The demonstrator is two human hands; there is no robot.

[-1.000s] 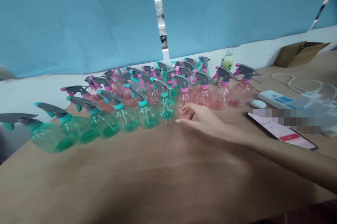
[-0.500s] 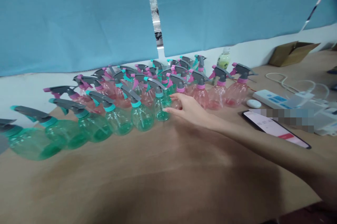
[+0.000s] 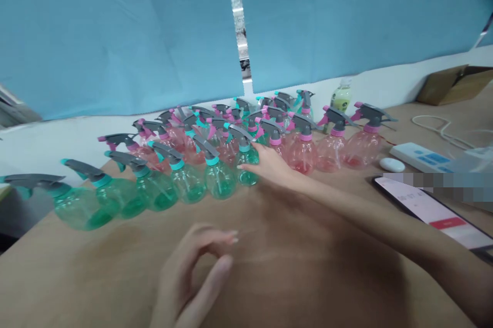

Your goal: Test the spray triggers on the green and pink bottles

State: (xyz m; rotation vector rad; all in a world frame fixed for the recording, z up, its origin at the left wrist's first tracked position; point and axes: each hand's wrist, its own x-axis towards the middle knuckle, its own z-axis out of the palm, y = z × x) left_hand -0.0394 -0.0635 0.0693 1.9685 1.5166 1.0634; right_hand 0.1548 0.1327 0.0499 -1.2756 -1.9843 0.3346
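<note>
My right hand (image 3: 271, 164) reaches in from the right to a green spray bottle (image 3: 246, 176) with a grey and turquoise trigger head. Its thumb lies across the front of the bottle while the other fingers wrap the far right side. The bottle stands upright on the table, at the right end of the front row of green spray bottles (image 3: 220, 184). My left hand (image 3: 198, 271), somewhat blurred, hovers over the table nearer to me. Its thumb and fingers are curved and apart, with nothing between them.
Pink spray bottles (image 3: 302, 156) stand right of and behind the green ones. A labelled drink bottle (image 3: 341, 97) is at the back. On the right lie a phone (image 3: 427, 210), a white oval object (image 3: 392, 165), a power strip (image 3: 419, 157), cables and an open cardboard box (image 3: 454, 84).
My left hand has come into view at the bottom. My right hand has closed in on the green spray bottle. The view has shifted, so the bottles appear further right.
</note>
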